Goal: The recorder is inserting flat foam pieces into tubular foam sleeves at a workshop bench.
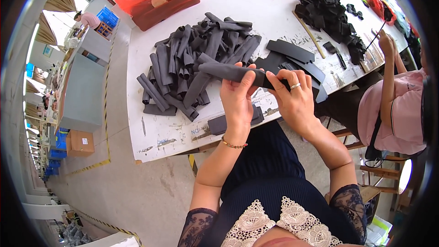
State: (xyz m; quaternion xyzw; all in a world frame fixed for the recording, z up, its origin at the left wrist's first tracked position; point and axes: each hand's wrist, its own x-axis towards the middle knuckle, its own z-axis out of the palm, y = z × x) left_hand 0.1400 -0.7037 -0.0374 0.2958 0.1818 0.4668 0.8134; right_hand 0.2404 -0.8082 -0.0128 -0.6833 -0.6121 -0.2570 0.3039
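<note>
A dark grey fabric tube (218,70) is held up above the near edge of the table. My left hand (237,103) grips it around the middle, thumb on top. At its right end, my right hand (295,98) pinches a black flat piece (265,80) that meets the tube; whether it sits inside the tube is hidden by my fingers. Behind my hands lies a heap of similar grey tubes (187,55). Flat black panels (292,51) are stacked just beyond my right hand. A short stack of dark grey pieces (218,125) rests near the table edge, below my left hand.
A red plastic bag around a dark block (164,7) stands at the back left of the white table (155,132). A pile of black pieces (322,9) lies at the back right, by a wooden stick (309,35). A co-worker in pink (388,105) works close by on the right.
</note>
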